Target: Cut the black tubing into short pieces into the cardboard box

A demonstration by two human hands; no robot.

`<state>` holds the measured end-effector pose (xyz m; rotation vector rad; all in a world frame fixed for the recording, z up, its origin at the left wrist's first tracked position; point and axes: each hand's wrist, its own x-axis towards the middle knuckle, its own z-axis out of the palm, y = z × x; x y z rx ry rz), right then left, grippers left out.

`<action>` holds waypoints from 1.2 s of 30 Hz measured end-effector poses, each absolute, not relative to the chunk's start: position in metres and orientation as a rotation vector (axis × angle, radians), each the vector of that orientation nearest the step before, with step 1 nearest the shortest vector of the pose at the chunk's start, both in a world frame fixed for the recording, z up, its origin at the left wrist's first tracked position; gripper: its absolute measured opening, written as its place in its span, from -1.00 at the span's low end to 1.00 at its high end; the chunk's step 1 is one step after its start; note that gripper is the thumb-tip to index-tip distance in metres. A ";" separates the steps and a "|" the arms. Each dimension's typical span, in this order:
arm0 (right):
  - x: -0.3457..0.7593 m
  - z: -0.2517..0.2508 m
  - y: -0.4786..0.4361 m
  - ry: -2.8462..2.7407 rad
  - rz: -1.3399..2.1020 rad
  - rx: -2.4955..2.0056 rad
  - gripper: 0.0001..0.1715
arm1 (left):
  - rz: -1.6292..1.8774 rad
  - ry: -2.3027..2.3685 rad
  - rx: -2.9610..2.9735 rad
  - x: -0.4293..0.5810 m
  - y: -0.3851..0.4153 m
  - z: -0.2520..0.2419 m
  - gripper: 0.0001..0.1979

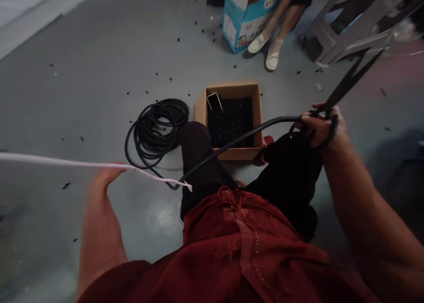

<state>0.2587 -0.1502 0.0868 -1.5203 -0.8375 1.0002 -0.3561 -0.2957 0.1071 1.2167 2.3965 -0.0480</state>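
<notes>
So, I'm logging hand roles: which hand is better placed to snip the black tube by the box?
Right, probably. The right hand grips the scissors and meets the black tube beside the cardboard box. The left hand is off to the side, holding the white cord.

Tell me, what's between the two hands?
In the head view, a black hose runs from the right hand, which also holds scissors, over a dark knee toward the white cord in the left hand.

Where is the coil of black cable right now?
Head view, centre-left: the coil of black cable lies on the floor just left of the cardboard box, beyond the person's left knee.
</notes>
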 end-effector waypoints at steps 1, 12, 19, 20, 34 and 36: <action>0.255 0.084 -0.149 -0.831 1.006 -1.518 -0.48 | -0.107 2.318 1.148 -0.348 -0.305 0.120 -0.96; 0.204 0.070 -0.125 -0.827 1.210 -1.330 -0.43 | 0.309 1.523 1.487 -0.140 -0.344 0.220 -0.74; 0.179 0.072 -0.157 -1.245 1.125 -1.327 -0.48 | 0.695 1.568 1.831 -0.007 -0.236 0.148 -0.53; 0.178 0.072 -0.163 -1.303 1.084 -1.327 -0.49 | 0.631 1.556 1.831 -0.002 -0.221 0.136 -0.53; 0.161 0.034 -0.210 -1.334 1.154 -1.502 -0.51 | 0.258 1.456 1.772 0.001 -0.193 0.060 -0.69; 0.162 0.022 -0.218 -1.282 1.181 -1.558 -0.53 | 0.229 1.523 1.875 -0.005 -0.195 0.062 -0.66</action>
